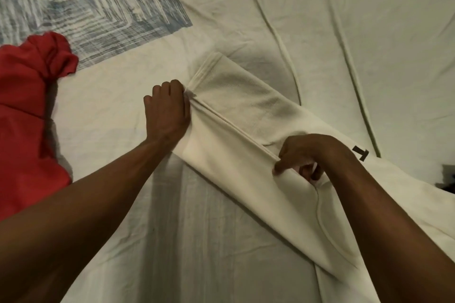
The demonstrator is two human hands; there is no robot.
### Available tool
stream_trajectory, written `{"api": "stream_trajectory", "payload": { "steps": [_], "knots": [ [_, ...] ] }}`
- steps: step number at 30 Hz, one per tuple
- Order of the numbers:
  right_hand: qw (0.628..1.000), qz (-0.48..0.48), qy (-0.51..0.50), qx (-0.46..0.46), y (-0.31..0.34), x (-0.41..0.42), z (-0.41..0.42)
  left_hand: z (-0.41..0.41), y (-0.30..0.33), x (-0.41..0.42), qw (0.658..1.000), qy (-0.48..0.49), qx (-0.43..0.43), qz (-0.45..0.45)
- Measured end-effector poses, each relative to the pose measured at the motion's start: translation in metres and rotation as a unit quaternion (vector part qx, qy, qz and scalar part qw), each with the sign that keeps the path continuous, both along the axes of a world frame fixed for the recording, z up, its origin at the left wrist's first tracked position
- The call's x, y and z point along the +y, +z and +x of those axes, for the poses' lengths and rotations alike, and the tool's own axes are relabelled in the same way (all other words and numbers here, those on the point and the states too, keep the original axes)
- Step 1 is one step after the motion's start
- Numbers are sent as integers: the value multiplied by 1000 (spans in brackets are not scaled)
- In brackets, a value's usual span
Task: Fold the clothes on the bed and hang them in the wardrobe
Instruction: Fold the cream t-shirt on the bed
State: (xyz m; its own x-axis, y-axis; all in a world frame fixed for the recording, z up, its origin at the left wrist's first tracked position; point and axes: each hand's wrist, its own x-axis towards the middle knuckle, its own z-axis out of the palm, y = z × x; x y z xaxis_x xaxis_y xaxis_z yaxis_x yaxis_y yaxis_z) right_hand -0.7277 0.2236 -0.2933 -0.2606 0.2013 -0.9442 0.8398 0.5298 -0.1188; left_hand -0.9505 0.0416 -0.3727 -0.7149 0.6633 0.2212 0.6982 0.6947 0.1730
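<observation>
Folding is barely begun: both hands, left hand (167,108) and right hand (305,157), pinch the cream garment (236,145) along its crease. The red garment (27,110) lies unfolded; nothing is hung yet.

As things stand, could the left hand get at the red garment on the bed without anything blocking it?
Probably yes. The red garment lies on the sheet to the outer side of the left hand, with only bare sheet between them. But that hand is gripping the cream garment's edge, so it must let go first.
</observation>
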Motion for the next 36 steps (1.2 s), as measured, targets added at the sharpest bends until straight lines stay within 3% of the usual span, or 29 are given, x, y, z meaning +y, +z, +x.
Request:
{"api": "stream_trajectory", "payload": {
  "steps": [4, 10, 18, 22, 25, 27, 28, 30, 32, 36],
  "knots": [
    [999, -24, -20, -33, 7, 3, 9, 2, -3, 1, 999, -11, 31, -18],
    [999, 13, 33, -31, 14, -5, 18, 5, -4, 3, 998, 6, 49, -40],
    [997, -11, -77, 2, 20, 12, 66, 5, -5, 5, 995, 16, 64, -72],
    [994, 19, -111, -6, 21, 11, 78, 26, 13, 7, 998, 55, 26, -13],
    [980, 190, -39, 48, 28, -2, 89, 61, 21, 0, 998, -57, 2, 18],
    [924, 349, 8, 155, 29, -24, 88, 87, 19, -6, 984, -176, -2, -10],
    [896, 380, 6, 228, 28, -41, 84, 99, 16, -7, 973, -230, -5, -27],
    [862, 363, 11, 354, 11, -72, 77, 115, 5, -8, 948, -312, -4, -67],
    [854, 353, 63, 377, -25, -91, 81, 118, -6, -7, 934, -340, -3, -110],
    [861, 370, 45, 345, -75, -78, 121, 94, -14, -3, 965, -220, -47, -138]
  ]
}}
